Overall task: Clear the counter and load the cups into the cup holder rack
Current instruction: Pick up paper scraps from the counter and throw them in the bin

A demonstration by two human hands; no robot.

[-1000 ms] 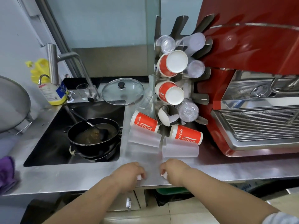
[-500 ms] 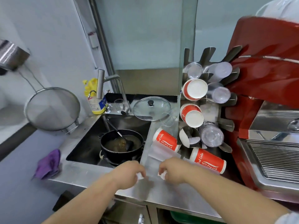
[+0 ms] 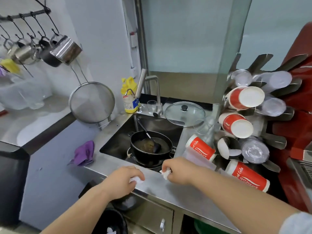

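My left hand [image 3: 122, 180] grips a crumpled white tissue [image 3: 137, 179] at the front edge of the steel counter [image 3: 162, 188]. My right hand [image 3: 178, 169] grips a second white tissue wad [image 3: 166, 173] just in front of the sink. Two red paper cups lie on their sides on the counter, one [image 3: 200, 146] by the sink and one [image 3: 248, 177] nearer me, with clear plastic cups [image 3: 199, 159] lying between them. The metal cup holder rack [image 3: 273, 141] at the right holds red paper cups [image 3: 244, 97] and clear cups on its prongs.
The sink [image 3: 118, 142] holds a black pan [image 3: 151, 149] with a ladle. A glass lid [image 3: 184, 113], a small glass, a tap and a yellow bottle [image 3: 129, 96] stand behind it. A purple cloth [image 3: 83, 153] lies left. A black bin [image 3: 109, 223] sits below; a red machine [image 3: 300, 149] stands right.
The view has swung left and up, so the cups and rack now sit at the right. Both hands, still gripping tissue wads, have moved left along the counter's front edge.
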